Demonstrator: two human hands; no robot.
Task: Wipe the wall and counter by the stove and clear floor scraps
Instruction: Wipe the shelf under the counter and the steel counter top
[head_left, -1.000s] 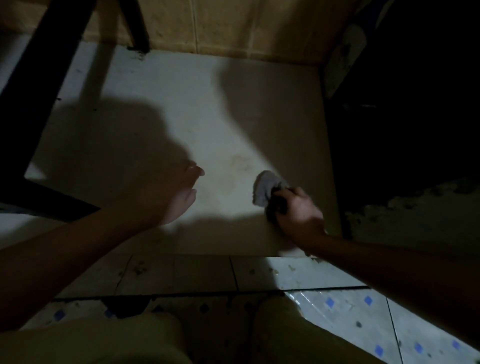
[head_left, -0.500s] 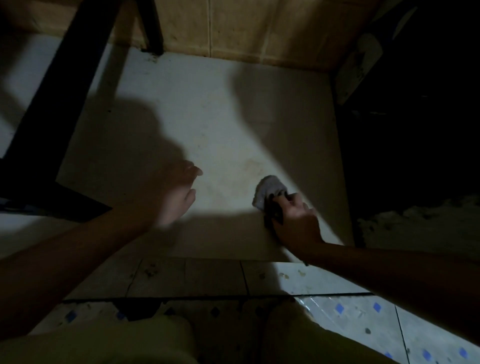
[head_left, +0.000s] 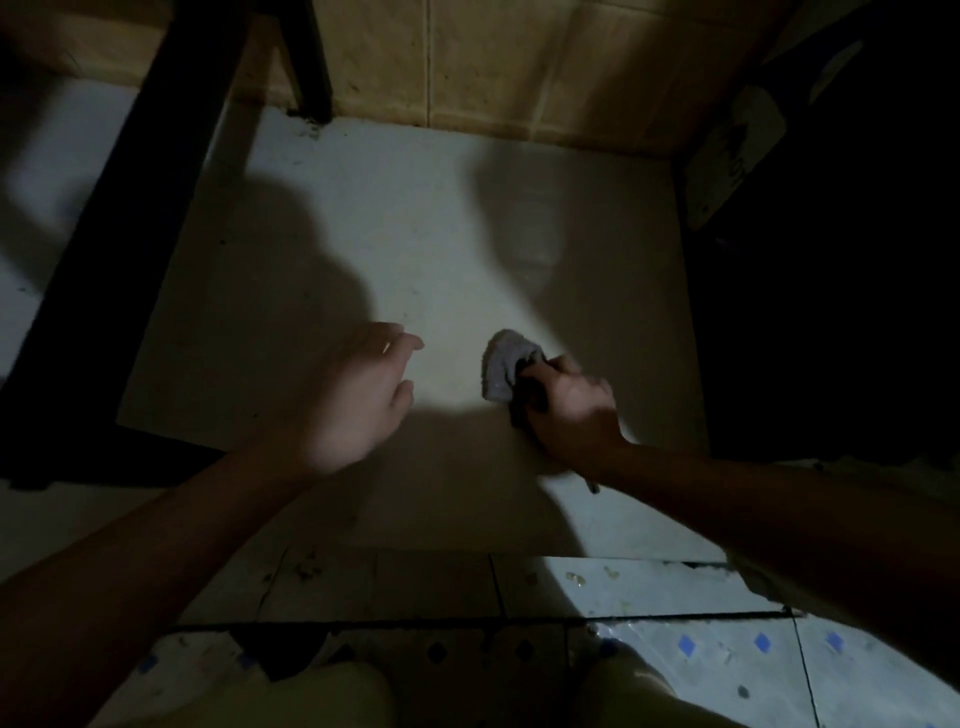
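Grey rag (head_left: 506, 364) gripped by right hand (head_left: 569, 410) | left hand (head_left: 353, 400) spread, empty

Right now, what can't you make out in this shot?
- Head view, far right: the area beside the pale surface is lost in darkness.
- The right hand covers part of the grey cloth.
- Specks on the floor tiles are too small to identify.
- The left hand is motion-blurred.

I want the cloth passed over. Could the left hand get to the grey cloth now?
Probably yes: the left hand hovers open beside the grey cloth, bare surface between them; the right hand grips it.
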